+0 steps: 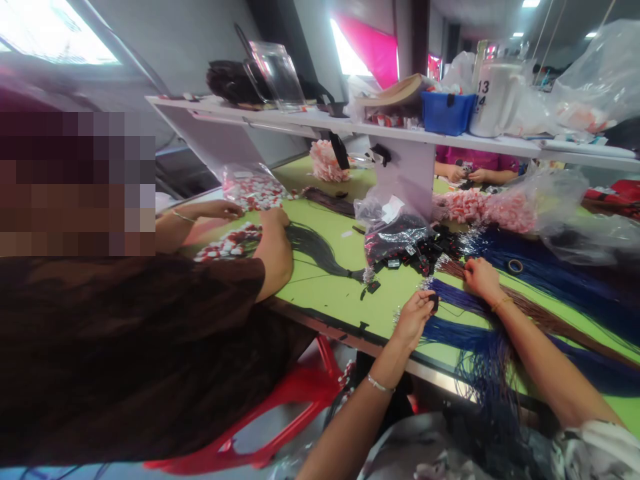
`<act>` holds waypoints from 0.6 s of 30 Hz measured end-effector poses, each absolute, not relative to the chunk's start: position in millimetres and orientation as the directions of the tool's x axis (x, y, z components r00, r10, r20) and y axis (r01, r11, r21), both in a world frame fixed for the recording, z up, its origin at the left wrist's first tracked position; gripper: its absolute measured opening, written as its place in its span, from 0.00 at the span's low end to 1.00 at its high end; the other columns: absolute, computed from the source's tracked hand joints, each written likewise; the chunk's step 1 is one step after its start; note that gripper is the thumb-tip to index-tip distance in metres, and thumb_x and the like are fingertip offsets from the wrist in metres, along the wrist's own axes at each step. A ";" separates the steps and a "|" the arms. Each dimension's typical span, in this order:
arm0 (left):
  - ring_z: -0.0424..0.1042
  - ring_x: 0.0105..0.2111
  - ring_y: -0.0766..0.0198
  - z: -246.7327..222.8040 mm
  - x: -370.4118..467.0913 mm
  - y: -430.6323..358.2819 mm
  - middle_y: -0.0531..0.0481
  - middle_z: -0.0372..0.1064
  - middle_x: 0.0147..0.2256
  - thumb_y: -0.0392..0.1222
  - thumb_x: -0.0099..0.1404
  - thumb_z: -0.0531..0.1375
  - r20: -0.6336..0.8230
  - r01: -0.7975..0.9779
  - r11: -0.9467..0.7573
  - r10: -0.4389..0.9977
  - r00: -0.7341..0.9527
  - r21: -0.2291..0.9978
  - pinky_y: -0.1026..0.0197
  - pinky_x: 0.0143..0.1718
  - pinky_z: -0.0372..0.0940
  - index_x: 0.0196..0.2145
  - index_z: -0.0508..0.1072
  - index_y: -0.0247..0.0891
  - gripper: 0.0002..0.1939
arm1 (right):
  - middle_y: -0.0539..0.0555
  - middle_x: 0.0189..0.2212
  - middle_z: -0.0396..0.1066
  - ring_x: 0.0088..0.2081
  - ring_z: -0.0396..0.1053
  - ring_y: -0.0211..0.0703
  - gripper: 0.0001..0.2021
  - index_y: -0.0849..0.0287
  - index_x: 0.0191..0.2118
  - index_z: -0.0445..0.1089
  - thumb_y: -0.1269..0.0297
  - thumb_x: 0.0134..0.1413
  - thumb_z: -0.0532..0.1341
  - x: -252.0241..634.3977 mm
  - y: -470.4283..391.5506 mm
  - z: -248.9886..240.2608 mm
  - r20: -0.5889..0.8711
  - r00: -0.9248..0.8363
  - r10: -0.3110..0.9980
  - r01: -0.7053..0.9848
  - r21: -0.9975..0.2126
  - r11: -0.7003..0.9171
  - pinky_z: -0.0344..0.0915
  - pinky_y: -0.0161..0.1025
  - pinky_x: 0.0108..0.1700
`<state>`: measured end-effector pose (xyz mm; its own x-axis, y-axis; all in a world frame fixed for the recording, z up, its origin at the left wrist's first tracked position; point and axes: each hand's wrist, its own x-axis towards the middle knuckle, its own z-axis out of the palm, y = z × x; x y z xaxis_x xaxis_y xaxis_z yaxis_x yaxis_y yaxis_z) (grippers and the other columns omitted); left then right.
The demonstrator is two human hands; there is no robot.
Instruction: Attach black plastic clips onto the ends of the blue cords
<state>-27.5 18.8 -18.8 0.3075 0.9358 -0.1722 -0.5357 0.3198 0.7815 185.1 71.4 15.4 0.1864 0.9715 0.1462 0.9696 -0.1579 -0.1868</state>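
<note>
My left hand [414,319] pinches a small black plastic connector [434,303] just above the table's front edge. My right hand [483,279] is closed at the near end of a bundle of brown wires [540,308], its fingertips on the wires; how many it grips is hidden. Blue wires [457,295] with shiny metal tips lie between my hands, and more blue wires [463,333] hang over the edge below. Beyond my left hand is a pile of black connectors [425,257], partly in a clear plastic bag [395,230].
On the left a co-worker's arm [275,247] reaches over dark wires [317,250] and red-and-white pieces [227,243]. A tape roll [515,267] lies on blue wires. A shelf [320,123] with a blue bin [447,112] spans the back. A red stool [300,393] stands below.
</note>
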 end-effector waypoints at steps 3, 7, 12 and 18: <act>0.68 0.33 0.66 -15.8 -29.0 17.8 0.47 0.72 0.33 0.41 0.46 0.70 -0.178 -0.535 0.329 0.932 0.314 0.778 0.65 0.36 0.60 0.36 0.73 0.36 0.18 | 0.56 0.33 0.68 0.34 0.64 0.41 0.10 0.59 0.35 0.71 0.63 0.58 0.53 191.7 76.3 7.4 0.098 0.160 0.982 0.975 -0.172 -0.142 0.51 0.35 0.33; 0.68 0.32 0.67 -16.9 -29.4 18.4 0.47 0.72 0.33 0.40 0.47 0.70 -0.184 -0.525 0.340 0.927 0.327 0.780 0.65 0.35 0.60 0.36 0.73 0.36 0.17 | 0.55 0.34 0.69 0.33 0.64 0.40 0.09 0.58 0.36 0.70 0.62 0.57 0.54 195.5 73.8 2.8 0.124 0.135 0.983 0.979 -0.167 -0.114 0.49 0.35 0.30; 0.69 0.33 0.66 -21.4 -30.3 20.3 0.46 0.72 0.34 0.41 0.47 0.69 -0.175 -0.524 0.335 0.927 0.331 0.783 0.65 0.35 0.61 0.36 0.73 0.35 0.18 | 0.55 0.34 0.69 0.34 0.64 0.40 0.09 0.59 0.34 0.68 0.64 0.60 0.52 196.4 70.6 9.4 0.124 0.082 0.989 0.990 -0.124 -0.067 0.50 0.35 0.32; 0.68 0.32 0.66 -15.0 -27.9 19.7 0.47 0.72 0.33 0.40 0.47 0.69 -0.183 -0.516 0.330 0.931 0.315 0.790 0.65 0.35 0.60 0.36 0.73 0.36 0.17 | 0.60 0.34 0.69 0.34 0.65 0.44 0.09 0.62 0.35 0.66 0.70 0.59 0.50 191.7 68.6 27.8 0.197 0.047 0.979 0.999 -0.006 -0.047 0.51 0.37 0.33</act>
<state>-27.9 19.7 -15.0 0.3152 0.9311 -0.1835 -0.5159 0.3304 0.7904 191.7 68.6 27.8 0.0474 0.9793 0.1968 0.9989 -0.0471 -0.0062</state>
